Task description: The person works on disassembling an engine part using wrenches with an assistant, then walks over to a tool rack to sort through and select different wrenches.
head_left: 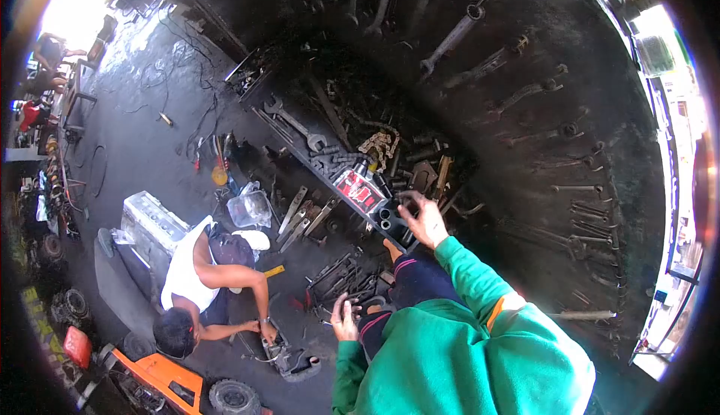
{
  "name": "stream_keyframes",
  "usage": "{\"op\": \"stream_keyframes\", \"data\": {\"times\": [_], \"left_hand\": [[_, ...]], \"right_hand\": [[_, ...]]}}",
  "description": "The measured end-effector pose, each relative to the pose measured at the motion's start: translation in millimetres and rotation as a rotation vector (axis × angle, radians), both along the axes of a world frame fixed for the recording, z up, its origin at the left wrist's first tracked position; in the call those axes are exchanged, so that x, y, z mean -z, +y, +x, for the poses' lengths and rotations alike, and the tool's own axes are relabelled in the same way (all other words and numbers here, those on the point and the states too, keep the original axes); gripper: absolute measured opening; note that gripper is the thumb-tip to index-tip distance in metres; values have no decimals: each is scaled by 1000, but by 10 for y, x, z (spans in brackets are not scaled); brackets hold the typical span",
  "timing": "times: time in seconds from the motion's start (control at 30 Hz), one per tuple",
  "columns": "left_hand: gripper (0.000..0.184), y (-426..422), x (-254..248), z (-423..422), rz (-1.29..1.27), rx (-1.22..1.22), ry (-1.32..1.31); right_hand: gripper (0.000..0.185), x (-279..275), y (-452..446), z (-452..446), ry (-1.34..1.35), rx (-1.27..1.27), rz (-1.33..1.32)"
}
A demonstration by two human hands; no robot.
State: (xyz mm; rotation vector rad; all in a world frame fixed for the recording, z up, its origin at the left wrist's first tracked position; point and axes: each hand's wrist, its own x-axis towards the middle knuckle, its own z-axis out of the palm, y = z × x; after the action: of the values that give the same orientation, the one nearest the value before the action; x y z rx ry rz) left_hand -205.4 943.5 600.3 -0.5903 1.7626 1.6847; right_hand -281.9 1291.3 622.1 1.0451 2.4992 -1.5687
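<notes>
My right hand is over the near end of a dark metal tray, its fingers bent and apart with no held thing visible. Beside its fingertips stand dark round sockets, next to a red and white box. A chain and a large open-ended wrench lie farther along the tray. Lower down, my left hand hovers by my knee with its fingers spread, holding nothing. Near it, several dark tools lie in a pile on the floor.
A person in a white top crouches at left, hands on a metal part. Wrenches hang on the dark wall. Flat metal pieces and a clear plastic bag lie on the floor. An orange vehicle stands lower left.
</notes>
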Motion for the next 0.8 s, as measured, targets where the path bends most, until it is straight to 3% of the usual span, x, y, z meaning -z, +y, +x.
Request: {"op": "stream_keyframes", "data": {"times": [0.03, 0.07, 0.1, 0.13, 0.23, 0.27, 0.3, 0.33, 0.37, 0.5, 0.63, 0.73, 0.8], "left_hand": [[28, -103, 103, 102, 24, 9, 16], [27, -205, 193, 219, 1, 19, 46], [25, -309, 224, 336, -22, 32, 74], [24, -380, 178, 412, -101, 59, 154], [25, -962, 494, 899, -141, 28, 20], [27, -1135, 478, 996, -169, -26, -197], [28, -1263, 473, 1113, -175, -65, -248], [28, -1380, 498, 1218, -182, -108, -296], [28, -1498, 541, 1316, -188, -151, -342], [32, -1731, 515, 1406, -161, -141, -326], [33, -1624, 498, 1301, -216, -170, -283], [33, -1482, 436, 1220, -122, -195, -199], [34, -1383, 420, 1210, -127, -176, -220]], "right_hand": [[37, 35, 52, -4, 53, 45, -17], [41, 71, 135, -44, 89, 109, 182], [46, 20, 266, -120, 126, 211, 89], [46, 87, 381, -165, 76, 376, 265], [52, -684, 618, -432, 429, 522, 248], [46, -767, 680, -437, 498, 560, 439], [40, -851, 740, -440, 547, 609, 640], [39, -1292, 678, -484, 627, 548, 657], [38, -1383, 721, -517, 803, 588, 502], [49, -1586, 913, -732, 828, 422, 408], [90, -1193, 1368, -1025, 597, 605, 510], [76, -1196, 1411, -1209, 570, 703, 584], [77, -1184, 1404, -1261, 619, 666, 608]]}}
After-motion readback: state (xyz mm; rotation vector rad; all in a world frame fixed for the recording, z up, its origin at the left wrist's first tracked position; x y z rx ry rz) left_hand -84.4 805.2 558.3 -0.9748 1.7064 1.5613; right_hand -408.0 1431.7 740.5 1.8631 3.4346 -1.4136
